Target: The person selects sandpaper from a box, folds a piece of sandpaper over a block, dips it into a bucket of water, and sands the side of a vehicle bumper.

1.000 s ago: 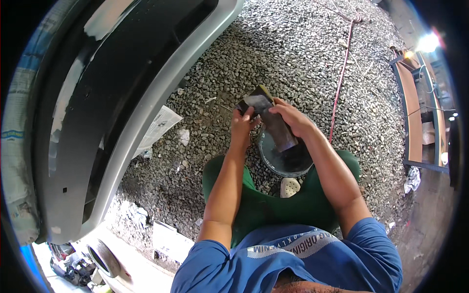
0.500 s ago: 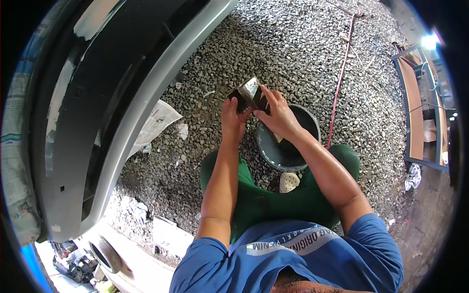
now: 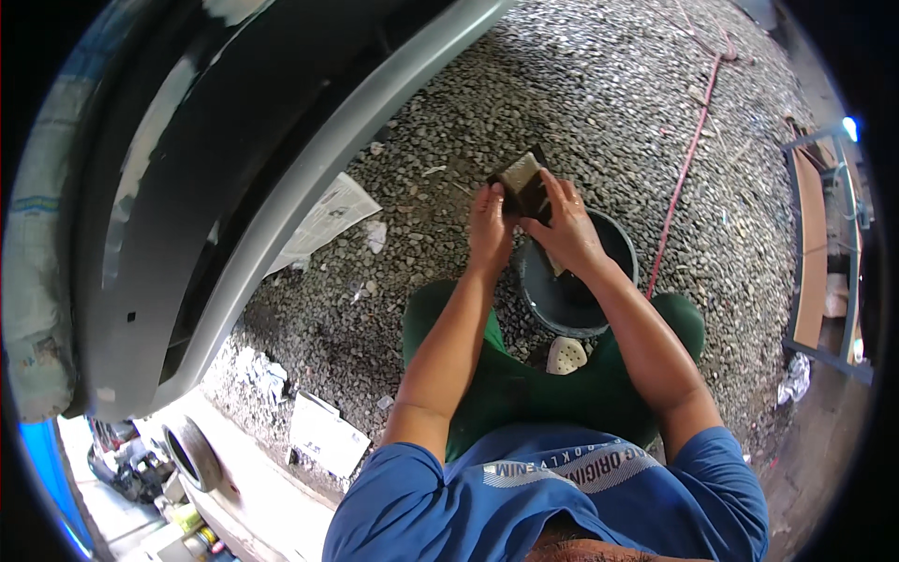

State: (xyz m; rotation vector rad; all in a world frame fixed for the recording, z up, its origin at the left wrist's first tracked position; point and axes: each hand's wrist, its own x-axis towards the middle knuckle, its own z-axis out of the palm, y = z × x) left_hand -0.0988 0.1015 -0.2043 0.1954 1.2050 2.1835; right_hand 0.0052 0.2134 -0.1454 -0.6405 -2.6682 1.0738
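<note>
Both my hands hold a flat block with a dark sheet, which looks like sandpaper, folded round it. The block's pale, wet-looking face (image 3: 521, 172) points up, and the dark sheet (image 3: 532, 195) shows along its edges. My left hand (image 3: 491, 229) grips the left end with bent fingers. My right hand (image 3: 568, 229) pinches the right side, thumb below and fingers over the edge. Just under my right wrist stands a dark round tub (image 3: 629, 258); a pale piece (image 3: 556, 265) shows inside it, partly hidden by that hand.
A grey and black car bumper (image 3: 234, 159) with pale patches curves along the left. Newspaper (image 3: 328, 217) lies beside it on the gravel (image 3: 449, 122). A red hose or rope (image 3: 691, 155) runs at the right, near a metal frame (image 3: 807, 253). A tyre (image 3: 192, 454) is lower left.
The whole scene has shifted with my head. The block has tilted, so its pale face now lies flatter and the dark sheet is pressed closer round it. Both hands keep their hold.
</note>
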